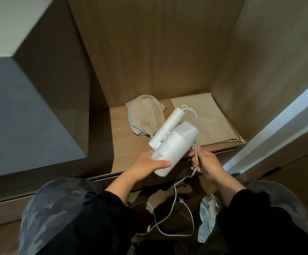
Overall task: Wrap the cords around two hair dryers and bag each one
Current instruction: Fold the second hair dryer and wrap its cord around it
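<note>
A white hair dryer (175, 142) is held above the front of a wooden shelf (123, 150), its folded handle pointing up and away. My left hand (149, 165) grips the barrel's near end. My right hand (204, 163) pinches the white cord (175, 196) just right of the barrel. The cord runs from the handle tip around the dryer's right side, then hangs in loose loops to the floor with its plug (181, 199). A filled beige drawstring bag (145, 116) lies on the shelf behind the dryer. A flat empty beige bag (208, 120) lies at the shelf's right.
The shelf sits in a wooden niche with side walls (260, 61) left and right. A grey block (20, 107) juts out at the left. A white door edge (278, 129) stands at the right. My knees and a light shoe (209, 208) are below.
</note>
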Available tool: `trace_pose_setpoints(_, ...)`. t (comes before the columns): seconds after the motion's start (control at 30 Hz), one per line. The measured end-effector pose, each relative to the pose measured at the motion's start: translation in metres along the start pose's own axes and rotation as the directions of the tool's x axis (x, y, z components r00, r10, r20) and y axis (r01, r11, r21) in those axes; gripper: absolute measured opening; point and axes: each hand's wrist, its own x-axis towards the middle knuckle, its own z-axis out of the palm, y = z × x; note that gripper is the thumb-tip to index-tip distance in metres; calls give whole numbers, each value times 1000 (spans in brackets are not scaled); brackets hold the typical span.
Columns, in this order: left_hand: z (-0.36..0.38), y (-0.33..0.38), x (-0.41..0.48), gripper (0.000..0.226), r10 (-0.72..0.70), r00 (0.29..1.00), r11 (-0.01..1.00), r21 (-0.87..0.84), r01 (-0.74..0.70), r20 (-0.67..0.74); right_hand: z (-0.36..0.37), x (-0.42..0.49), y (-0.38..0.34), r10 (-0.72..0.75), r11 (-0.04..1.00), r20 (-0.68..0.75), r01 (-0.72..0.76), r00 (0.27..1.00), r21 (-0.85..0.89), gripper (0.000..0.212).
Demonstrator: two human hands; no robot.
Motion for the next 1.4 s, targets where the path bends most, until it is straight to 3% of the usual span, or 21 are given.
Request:
trace_pose_setpoints(0.1, 5, 10, 5, 33, -34, 996, 999, -44, 30, -85, 22, -10, 8, -88, 951, -18, 79, 996, -299, 50)
trace_pose_setpoints(0.23, 6, 10, 10, 34, -16, 976, 987, 152, 49, -217, 40, -21, 1, -1, 789, 104, 65, 995, -611, 41)
trace_pose_setpoints(0.27, 6, 7, 9, 40, -15, 973, 980, 188, 60, -232, 43, -24, -3, 20, 696, 129, 79, 991, -714, 39)
trace_pose_setpoints(0.37, 5, -5, 8, 53, -26, 965, 972, 221, 85, -259, 43, -29, -9, 15, 268, 237, 224, 971, -937, 31)
trace_pose_setpoints(0.4, 4, -8, 7, 54, -29, 964, 971, 221, 90, -266, 43, -31, -9, 34, 168, 265, 256, 964, -952, 28)
trace_pose_setpoints(0.47, 4, -12, 7, 56, -40, 963, 972, 214, 100, -268, 42, -36, -5, 114, 77, 304, 296, 946, -952, 33)
trace_pose_setpoints(0.53, 4, -15, 5, 57, -34, 964, 966, 237, 99, -264, 44, -43, -5, 213, 60, 334, 328, 918, -943, 38)
trace_pose_setpoints(0.67, 4, -18, 7, 55, -11, 958, 950, 297, 99, -286, 55, -62, -10, 356, 10, 432, 459, 829, -888, 26)
trace_pose_setpoints(0.9, -9, -24, 5, 59, 42, 948, 872, 475, 119, -315, 62, -81, -49, 385, -9, 521, 567, 762, -823, 20)
trace_pose_setpoints(1.07, -9, -28, -1, 68, 146, 954, 736, 673, 71, -261, 63, -85, -70, 287, -80, 574, 616, 767, -784, 22)
trace_pose_setpoints(1.23, -1, -35, -6, 64, 282, 955, 593, 799, -95, -95, 66, -68, -82, 45, -137, 634, 633, 772, -762, 10)
trace_pose_setpoints(1.4, -2, -46, -7, 53, 443, 896, 465, 861, -206, -25, 63, -63, -93, -99, -287, 589, 543, 802, -789, 46)
